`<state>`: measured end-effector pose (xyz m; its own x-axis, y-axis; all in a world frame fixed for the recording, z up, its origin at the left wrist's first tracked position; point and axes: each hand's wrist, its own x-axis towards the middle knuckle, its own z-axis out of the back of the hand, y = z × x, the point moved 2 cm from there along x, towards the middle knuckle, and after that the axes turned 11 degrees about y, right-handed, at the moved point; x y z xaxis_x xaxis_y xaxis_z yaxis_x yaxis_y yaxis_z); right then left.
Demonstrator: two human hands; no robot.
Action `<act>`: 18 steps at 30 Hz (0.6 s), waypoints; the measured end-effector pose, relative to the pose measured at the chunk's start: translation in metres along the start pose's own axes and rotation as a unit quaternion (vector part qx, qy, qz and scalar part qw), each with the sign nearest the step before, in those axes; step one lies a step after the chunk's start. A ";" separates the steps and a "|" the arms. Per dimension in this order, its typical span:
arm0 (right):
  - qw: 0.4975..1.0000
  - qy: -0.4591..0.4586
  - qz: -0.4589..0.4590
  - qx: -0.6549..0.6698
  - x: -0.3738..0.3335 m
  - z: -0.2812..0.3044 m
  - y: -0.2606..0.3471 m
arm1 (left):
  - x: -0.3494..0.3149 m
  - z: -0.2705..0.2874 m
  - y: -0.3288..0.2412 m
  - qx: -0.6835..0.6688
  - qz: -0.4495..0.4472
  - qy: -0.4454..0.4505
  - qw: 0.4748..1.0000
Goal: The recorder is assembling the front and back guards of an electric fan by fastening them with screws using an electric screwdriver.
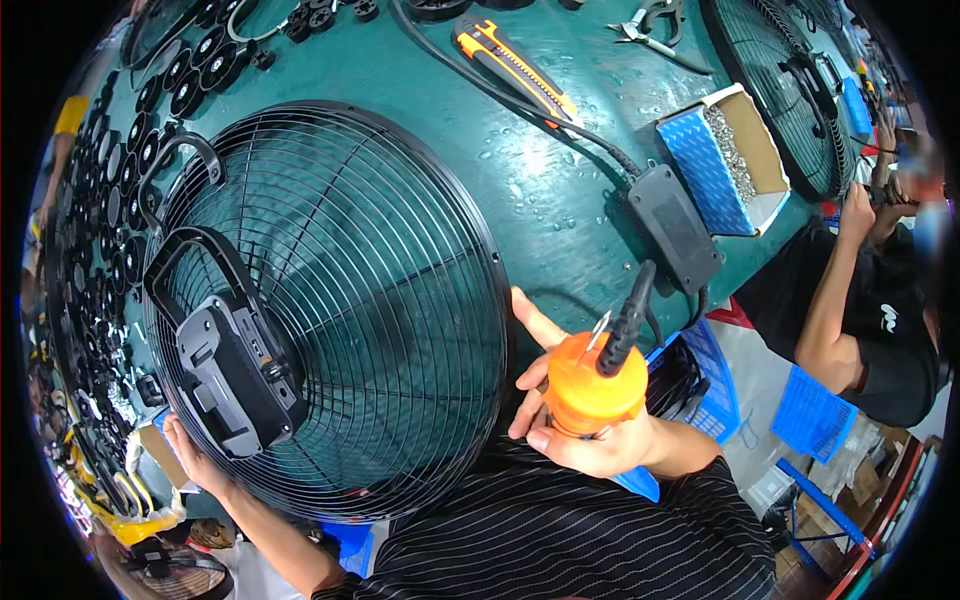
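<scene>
A round black fan (400, 225) with a wire grille lies on the green table (540, 235), its black and grey motor housing (235, 375) facing up. At the fan's near left edge, my left hand (195, 460) is closed on the grille, its grip partly hidden. My right hand (600, 455) is wrapped round an orange electric screwdriver (598, 385) beside the grille's right edge. The screwdriver's cord end points up at me, and its tip is hidden below. Its black cord runs toward a black power adapter (675, 230) on the table.
An open blue and white box of small screws (735, 150) stands beyond the adapter. An orange utility knife (515, 70) and pliers (660, 35) lie at the back. Several black round parts (185, 90) crowd the left. Another fan grille (780, 95) and a co-worker's arm (835, 290) are at right.
</scene>
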<state>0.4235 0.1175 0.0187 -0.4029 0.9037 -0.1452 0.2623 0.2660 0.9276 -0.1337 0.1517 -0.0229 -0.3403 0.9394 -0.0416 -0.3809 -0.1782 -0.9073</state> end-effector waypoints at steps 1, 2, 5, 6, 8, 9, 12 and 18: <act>0.999 0.009 -0.018 0.038 0.000 0.000 -0.003 | 0.000 0.004 0.002 0.000 -0.014 0.000 1.000; 0.998 0.013 -0.026 0.054 0.001 -0.001 -0.005 | 0.000 0.007 0.005 0.009 -0.022 -0.002 1.000; 0.998 0.014 -0.030 0.058 0.003 -0.004 -0.009 | 0.000 0.008 0.011 0.017 -0.026 -0.009 0.999; 0.998 0.013 -0.031 0.058 0.002 -0.004 -0.007 | 0.000 0.006 0.010 0.015 -0.026 -0.014 0.999; 1.000 -0.005 -0.009 0.023 0.001 -0.001 0.002 | 0.001 0.001 -0.007 0.001 -0.014 -0.029 0.999; 0.998 -0.016 -0.023 0.060 -0.002 0.006 0.012 | 0.002 -0.003 -0.019 -0.034 0.030 -0.064 0.997; 0.994 -0.051 0.082 0.046 -0.006 0.033 0.058 | -0.006 -0.024 -0.100 0.069 -0.096 -0.039 0.992; 0.907 -0.005 0.410 0.098 0.019 0.026 0.136 | -0.019 -0.158 -0.255 0.163 -0.260 0.328 0.894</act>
<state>0.4742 0.1794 0.1336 0.0062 0.8268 0.5625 0.6218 -0.4437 0.6454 0.1055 0.2253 0.1432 0.4908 0.8711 0.0164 -0.6080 0.3560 -0.7096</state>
